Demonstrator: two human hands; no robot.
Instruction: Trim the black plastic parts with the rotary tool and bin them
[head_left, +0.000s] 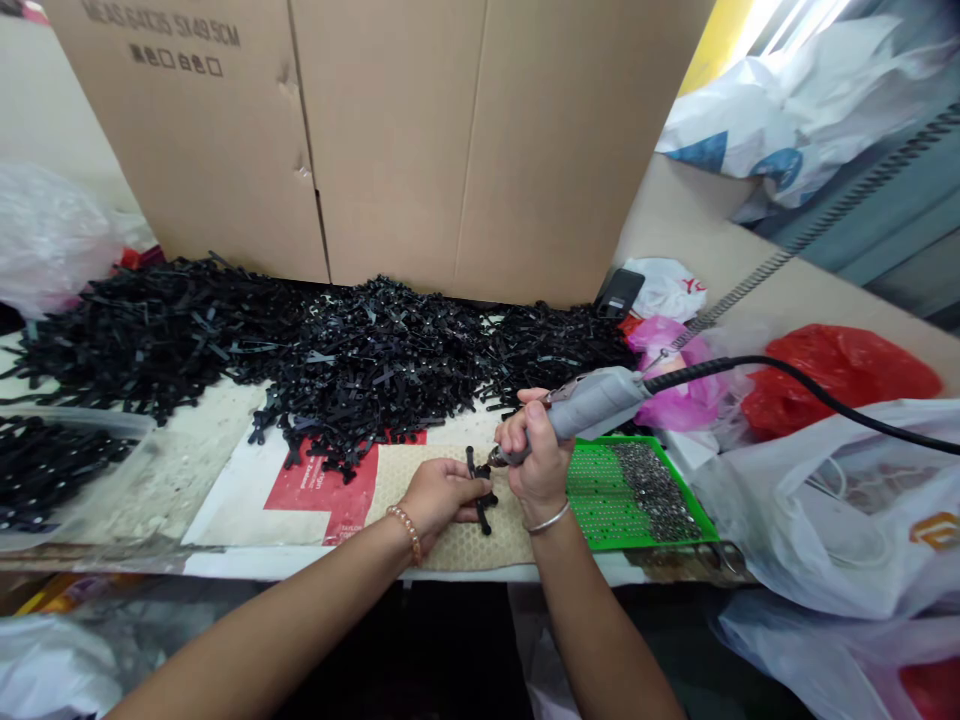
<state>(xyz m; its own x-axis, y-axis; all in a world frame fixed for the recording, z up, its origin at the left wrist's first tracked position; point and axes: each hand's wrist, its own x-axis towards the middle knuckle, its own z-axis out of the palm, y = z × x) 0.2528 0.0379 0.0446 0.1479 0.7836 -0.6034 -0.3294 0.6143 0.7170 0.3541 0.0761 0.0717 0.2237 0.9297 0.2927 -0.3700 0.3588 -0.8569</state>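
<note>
My right hand (541,455) is wrapped round a grey electric screwdriver (596,402), its tip pointing down and left. Pinched between the thumb and fingers of my left hand (439,497) is a small black plastic part (481,500) with several arms. The screwdriver's tip meets or nearly meets this part; I cannot tell which. Both hands are above a tan honeycomb-patterned mat (465,550). Right of my right hand lies a green tray (600,500) with rows of holes and many small metal screws (652,490) heaped on its right side.
Piles of black plastic parts (382,350) run along the back, before a large cardboard box (390,140). A clear bin (135,425) of black parts stands left. The screwdriver's black cable (795,375) and a coiled spring (817,220) stretch right, over plastic bags (847,500).
</note>
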